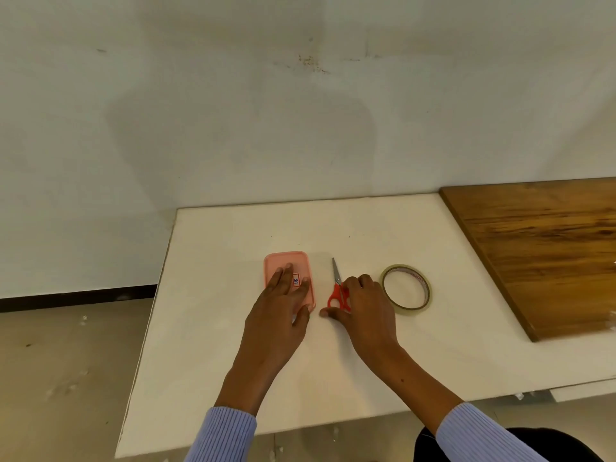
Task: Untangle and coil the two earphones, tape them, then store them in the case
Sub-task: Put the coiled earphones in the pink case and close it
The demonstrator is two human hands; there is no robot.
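Counted on the white table (233,361): one pink case (283,261) with its lid on, one pair of scissors (336,278) with red handles, one roll of clear tape (406,287). No earphones seen anywhere in view; whether inside the case, impossible to tell. Small white label (296,280) on the case lid, showing between two fingers. Scissors just right of the case, blades closed and pointing away toward the wall. Tape roll lying flat, just right of the scissors. Brown wooden board (540,248) on the far right side of the table, well apart from the rest.

Two hands, both forearms reaching forward from the near edge, blue ribbed sleeves (223,435) pushed up above the wrists.

Left hand (283,305) palm down on the case, fingers straight and spread across the lid, thumb down at the near right corner. Pressing flat rather than curled round it.

Right hand (363,305) palm down over the red scissor handles, fingers bent over them, thumb stretched left along the table toward the case. Touching the handles for certain; actual grip impossible to tell, handles mostly covered. Knuckles close beside the tape roll.
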